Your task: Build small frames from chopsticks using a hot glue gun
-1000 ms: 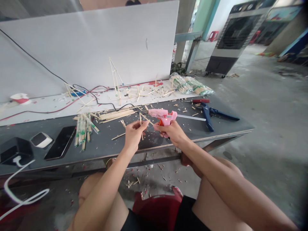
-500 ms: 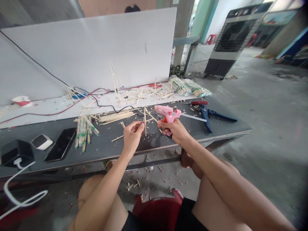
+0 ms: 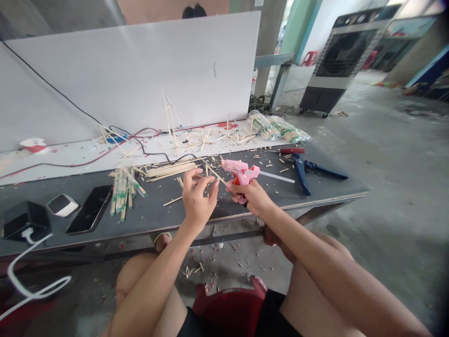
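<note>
My right hand (image 3: 250,194) is wrapped round a pink hot glue gun (image 3: 238,168), its nozzle pointing left and a pale glue stick (image 3: 277,177) jutting from its back. A thin wooden stick (image 3: 216,174) slants up and left from the thumb and fingertips of this same hand. Just left of it, my left hand (image 3: 199,199) is open, with thumb and fingers curved apart and nothing visibly held. Behind its fingertips stands another short stick (image 3: 207,180), partly hidden, seemingly joined to the slanting one near the top.
Loose sticks (image 3: 171,172) lie behind my left hand, and wrapped stick bundles (image 3: 122,194) to its left beside a phone (image 3: 90,209). Blue cutters (image 3: 301,173) and a red-handled tool (image 3: 291,150) lie on the right. A stick structure (image 3: 170,121) stands at the white board (image 3: 140,70).
My left hand has let go of the upright stick and spread its fingers. My right hand and the glue gun have shifted slightly left, the slanting stick moving with them.
</note>
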{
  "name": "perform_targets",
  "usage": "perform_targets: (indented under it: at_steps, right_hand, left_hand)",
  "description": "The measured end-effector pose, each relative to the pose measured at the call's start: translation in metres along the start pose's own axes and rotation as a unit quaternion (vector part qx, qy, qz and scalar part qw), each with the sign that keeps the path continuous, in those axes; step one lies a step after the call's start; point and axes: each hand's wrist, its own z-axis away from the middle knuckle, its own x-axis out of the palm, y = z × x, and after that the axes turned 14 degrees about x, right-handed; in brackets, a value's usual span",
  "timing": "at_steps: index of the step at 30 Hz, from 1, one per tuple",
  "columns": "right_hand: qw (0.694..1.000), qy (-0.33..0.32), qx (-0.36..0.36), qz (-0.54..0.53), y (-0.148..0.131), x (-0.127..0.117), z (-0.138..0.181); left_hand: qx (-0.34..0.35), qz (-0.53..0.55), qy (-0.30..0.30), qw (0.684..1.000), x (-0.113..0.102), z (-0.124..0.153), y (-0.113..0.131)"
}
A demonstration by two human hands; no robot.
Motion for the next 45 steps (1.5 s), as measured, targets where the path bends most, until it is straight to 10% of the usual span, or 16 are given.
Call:
perform_targets:
  at_steps: [30, 45]
  right_hand:
    - [1.000, -0.002, 0.010, 0.005, 0.001, -0.001, -0.001]
    - [0.997, -0.026, -0.032, -0.067, 0.001, -0.003, -0.002]
  left_hand:
    - [0.047, -0.002, 0.010, 0.999, 0.004, 0.003, -0.005]
    - [-0.158, 0.080, 0.008, 0.984, -0.006, 0.009, 0.017]
